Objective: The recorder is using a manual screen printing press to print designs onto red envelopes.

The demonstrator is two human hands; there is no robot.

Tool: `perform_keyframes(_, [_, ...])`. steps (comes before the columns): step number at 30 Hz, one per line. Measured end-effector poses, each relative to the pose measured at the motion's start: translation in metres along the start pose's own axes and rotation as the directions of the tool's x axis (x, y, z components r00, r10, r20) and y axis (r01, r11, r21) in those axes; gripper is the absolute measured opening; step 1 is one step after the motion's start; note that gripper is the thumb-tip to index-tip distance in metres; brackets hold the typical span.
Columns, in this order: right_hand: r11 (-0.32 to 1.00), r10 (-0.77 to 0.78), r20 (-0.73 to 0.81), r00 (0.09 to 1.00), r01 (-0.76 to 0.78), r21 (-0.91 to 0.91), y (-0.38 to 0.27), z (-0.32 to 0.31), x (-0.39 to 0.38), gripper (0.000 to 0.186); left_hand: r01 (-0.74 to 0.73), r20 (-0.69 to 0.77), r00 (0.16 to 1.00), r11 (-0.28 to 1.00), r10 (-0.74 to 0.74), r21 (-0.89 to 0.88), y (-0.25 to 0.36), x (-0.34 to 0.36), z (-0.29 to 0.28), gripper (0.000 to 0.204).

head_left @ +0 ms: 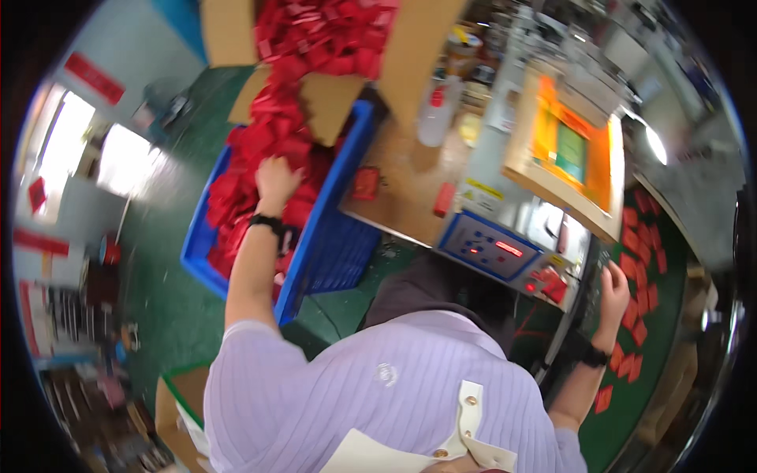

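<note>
My left hand (pixel 276 180) reaches into a blue plastic crate (pixel 331 236) piled with small red packets (pixel 236 197), its fingers spread on the heap; whether it grips any is hidden. My right hand (pixel 613 290) rests near the right side of a grey machine (pixel 505 229) with a blue control panel, beside a green belt (pixel 631 394) carrying several red packets (pixel 640 260). It appears to hold nothing. Both wrists wear black bands.
An open cardboard box (pixel 331 94) spills more red packets above the crate. A wooden table (pixel 402 181) bears a white bottle (pixel 438 110) and small red items. The machine has an orange window (pixel 572 142). Green floor lies below, and another carton (pixel 177 402) stands at lower left.
</note>
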State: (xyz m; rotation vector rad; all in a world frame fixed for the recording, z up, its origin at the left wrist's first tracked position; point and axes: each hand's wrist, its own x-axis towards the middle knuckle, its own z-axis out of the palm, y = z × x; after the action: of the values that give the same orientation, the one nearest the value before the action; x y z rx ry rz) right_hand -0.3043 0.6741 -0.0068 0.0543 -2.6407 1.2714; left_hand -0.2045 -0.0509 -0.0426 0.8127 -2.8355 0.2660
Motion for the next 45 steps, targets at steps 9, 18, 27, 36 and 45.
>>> perform_keyframes(9, [0.985, -0.16, 0.138, 0.977, 0.148, 0.092, -0.078, 0.021, 0.07, 0.029, 0.059, 0.004, 0.998, 0.998, -0.059, 0.019, 0.006, 0.002, -0.001, 0.051])
perform_keyframes(18, [0.767, -0.632, 0.384, 0.674, 0.615, 0.184, -0.156, 0.087, 0.152, 0.067, -0.098, -0.016, 0.995, 0.995, 0.099, 0.015, -0.014, 0.003, 0.006, 0.034])
perform_keyframes(27, [0.784, -0.62, 0.127, 0.774, 0.618, 0.061, -0.146, 0.068, 0.112, 0.09, -0.178, -0.138, 0.98, 0.952, 0.147, -0.249, -0.013, 0.015, -0.027, 0.031])
perform_keyframes(36, [0.961, 0.055, -0.344, 0.937, -0.143, -0.238, 0.035, -0.009, -0.057, 0.085, -0.202, -0.078, 0.935, 0.337, 0.347, -0.92, 0.118, 0.012, -0.15, 0.034])
perform_keyframes(45, [0.556, -0.195, -0.535, 0.822, -0.356, -0.751, 0.112, -0.031, -0.084, 0.061, -0.028, -0.07, 0.772, -0.076, 0.631, -0.997, 0.313, 0.029, -0.198, 0.029])
